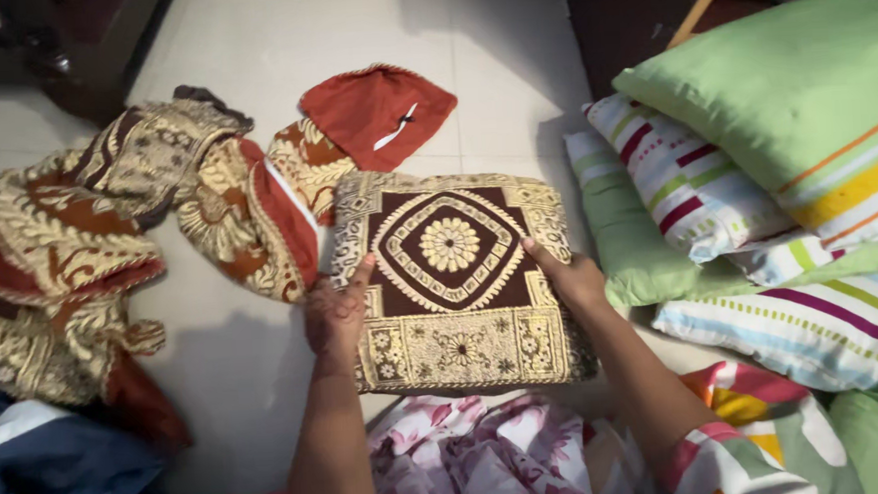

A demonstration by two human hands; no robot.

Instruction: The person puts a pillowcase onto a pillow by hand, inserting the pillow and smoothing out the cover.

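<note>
Brown-and-cream patterned cushion [456,276], square, held flat above the tiled floor [248,46]. Left hand [334,313] presses its left edge; right hand [571,278] clamps the right edge, hands apart. Loose matching covers [127,223] lie left; striped pillows [756,180] stacked right. Best handling, by judgement: keep both edges gripped evenly, corners filled, cover smooth.

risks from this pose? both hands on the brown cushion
1. The brown and cream patterned square cushion is held only at its side edges by the left hand and right hand; it seems to be off the floor, so a loosened hold could drop it.
2. The loose red and gold patterned covers lie close to its left edge and might snag or get dragged.
3. The stack of green and striped pillows leans near the right hand; a bump may topple it.
</note>
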